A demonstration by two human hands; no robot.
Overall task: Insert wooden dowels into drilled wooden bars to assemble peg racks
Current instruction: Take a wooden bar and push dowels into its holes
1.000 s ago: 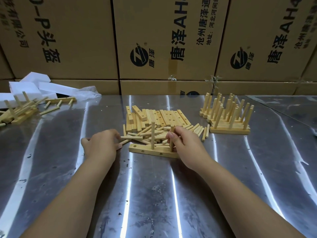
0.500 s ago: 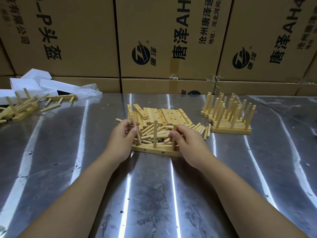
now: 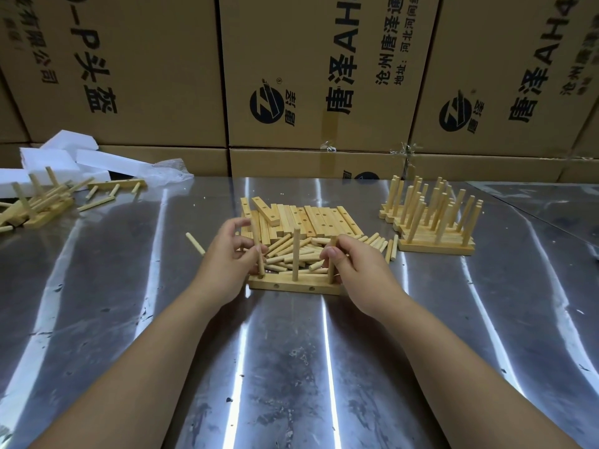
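Observation:
A drilled wooden bar lies flat on the metal table in front of me. Three dowels stand in it. My left hand pinches the left dowel, which stands slightly tilted at the bar's left end. A middle dowel stands upright and untouched. My right hand grips the right dowel at the bar's right end. Behind the bar lies a heap of loose dowels, and beyond that a stack of drilled bars.
Finished peg racks are stacked at the right. More racks and loose dowels lie far left, beside white foam blocks. One stray dowel lies left of my left hand. Cardboard boxes wall off the table's back edge.
My left hand moved right from the table, picked a dowel off the heap and stood it in the bar's left end. My right hand stayed on the right dowel.

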